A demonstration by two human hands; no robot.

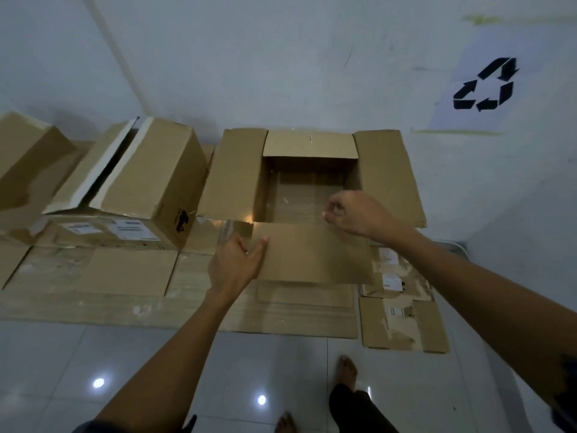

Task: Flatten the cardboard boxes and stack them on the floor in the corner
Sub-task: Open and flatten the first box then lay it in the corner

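An open cardboard box [387, 179] stands against the white wall, its four top flaps spread outward. My left hand [235, 264] rests on the left edge of the near flap [315, 254], fingers apart, thumb on the flap. My right hand [352, 214] hovers over the box's near right corner with its fingertips pinched together; clear tape there is too faint to confirm. Flattened cardboard sheets [125, 273] lie on the floor under and in front of the box.
A second box [150, 179] with white tape on its loose flaps sits to the left on a labelled box [103, 229]. Another box [28, 157] is at far left. Flattened labelled cardboard [402, 323] lies right. A recycling sign [484, 85] hangs on the wall. My bare feet [346, 370] stand on glossy tiles.
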